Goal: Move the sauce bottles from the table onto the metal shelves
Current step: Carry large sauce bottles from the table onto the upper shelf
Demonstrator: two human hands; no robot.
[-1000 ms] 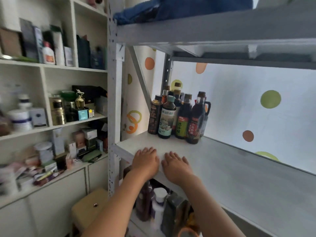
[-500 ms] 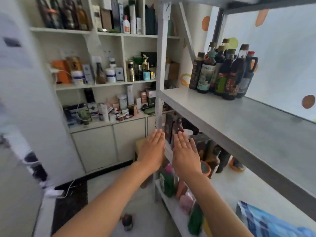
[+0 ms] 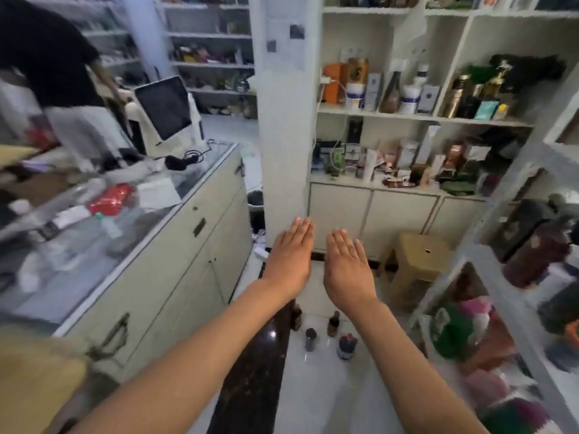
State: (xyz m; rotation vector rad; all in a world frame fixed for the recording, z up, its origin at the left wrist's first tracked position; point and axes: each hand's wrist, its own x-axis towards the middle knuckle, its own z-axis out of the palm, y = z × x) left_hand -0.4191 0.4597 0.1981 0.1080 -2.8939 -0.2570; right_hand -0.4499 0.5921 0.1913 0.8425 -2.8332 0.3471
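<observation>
Both arms are reaching forward, the left hand (image 3: 293, 256) and right hand (image 3: 346, 267) flat, fingers straight, holding nothing. The view has swung away from the metal shelves (image 3: 498, 245), now lining the right edge. Several sauce bottles (image 3: 329, 332) are standing on the white floor (image 3: 329, 396) beneath the hands, near the shelves' front.

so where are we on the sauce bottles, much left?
Both hands are empty: left hand and right hand are held flat in the air, nothing gripped. The metal shelves at right hold blurred items; I can't confirm any as placed sauce bottles. About four small bottles stand on the floor below, possibly still to move.
</observation>
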